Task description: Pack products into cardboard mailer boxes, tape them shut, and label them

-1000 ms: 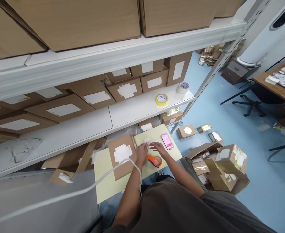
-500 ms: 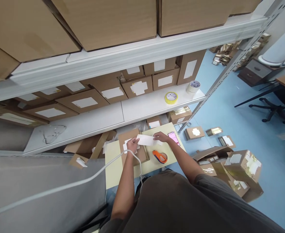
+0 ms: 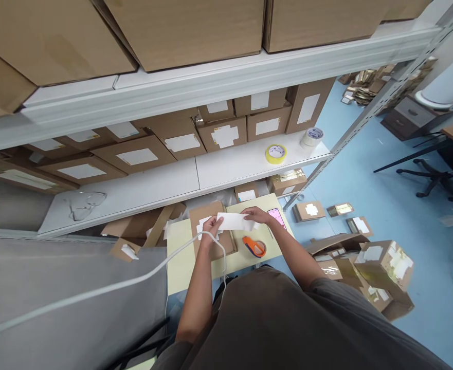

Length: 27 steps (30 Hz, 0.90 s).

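Both my hands hold a white paper label [image 3: 233,221] stretched between them above a small pale yellow table [image 3: 182,264]. My left hand [image 3: 212,226] pinches its left end, over a flat brown cardboard box [image 3: 211,247] that bears a white label. My right hand [image 3: 254,215] pinches the right end. An orange tape dispenser [image 3: 254,247] lies on the table just below my right hand. A pink phone [image 3: 276,217] rests at the table's right edge. A white cable [image 3: 141,276] runs from the left across the box.
White metal shelving [image 3: 226,167] in front holds rows of labelled brown boxes, a yellow tape roll [image 3: 276,152] and a white tape roll [image 3: 312,136]. Open and flattened cartons [image 3: 380,270] lie on the blue floor at right. An office chair base [image 3: 430,180] stands far right.
My hands lifted the white label off the table and drew it out between them. The view has shifted slightly, and the label now hangs over the box.
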Motion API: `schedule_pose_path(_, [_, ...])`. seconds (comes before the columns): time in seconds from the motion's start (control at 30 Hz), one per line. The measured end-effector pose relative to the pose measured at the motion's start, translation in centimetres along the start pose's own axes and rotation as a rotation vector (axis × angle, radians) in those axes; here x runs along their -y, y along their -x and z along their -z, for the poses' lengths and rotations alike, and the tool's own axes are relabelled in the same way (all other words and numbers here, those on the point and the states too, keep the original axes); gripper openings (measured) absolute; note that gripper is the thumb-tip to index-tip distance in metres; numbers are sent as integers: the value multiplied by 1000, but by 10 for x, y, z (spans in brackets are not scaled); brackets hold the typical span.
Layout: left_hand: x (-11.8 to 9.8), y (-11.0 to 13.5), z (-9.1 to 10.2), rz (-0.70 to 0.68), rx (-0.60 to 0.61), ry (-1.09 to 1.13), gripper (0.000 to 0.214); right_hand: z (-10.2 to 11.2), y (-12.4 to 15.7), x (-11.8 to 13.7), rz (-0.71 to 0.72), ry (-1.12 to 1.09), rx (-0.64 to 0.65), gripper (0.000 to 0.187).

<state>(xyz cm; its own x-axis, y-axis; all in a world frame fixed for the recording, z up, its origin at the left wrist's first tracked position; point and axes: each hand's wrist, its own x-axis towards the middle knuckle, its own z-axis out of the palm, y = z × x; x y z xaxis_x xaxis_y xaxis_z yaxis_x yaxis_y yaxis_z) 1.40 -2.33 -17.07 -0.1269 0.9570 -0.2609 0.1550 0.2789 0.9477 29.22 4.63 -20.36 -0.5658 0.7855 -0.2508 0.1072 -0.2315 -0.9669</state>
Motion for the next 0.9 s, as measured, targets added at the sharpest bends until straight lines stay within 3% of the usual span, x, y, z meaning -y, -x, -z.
schedule_pose_path(0.17, [-24, 8, -2, -147, 203, -165, 69, 0, 3, 9, 53, 73, -16, 22])
schedule_pose_path(0.33, [-59, 0, -16, -395, 336, -566, 36, 3, 4, 17, 73, 111, 35, 20])
schedule_pose_path(0.4, [-66, -5, -15, -439, 358, -647, 34, 6, 4, 19, 72, 135, 10, 16])
schedule_pose_path(0.5, [-68, -7, -7, -330, 400, -654, 36, 11, 2, 19, 85, 146, -48, 10])
schedule_pose_path(0.63, [-63, 0, 4, -142, 390, -493, 35, 13, 1, 15, 75, 194, -101, 6])
schedule_pose_path(0.73, [-61, 6, 5, -109, 366, -454, 34, 9, 4, 16, 69, 304, -139, 10])
schedule_pose_path(0.8, [-63, 8, 5, -116, 385, -490, 31, 1, 7, 22, 129, 347, -139, 22])
schedule_pose_path(0.9, [-67, 10, 3, -165, 412, -529, 29, -16, 8, 35, 221, 314, 9, 25])
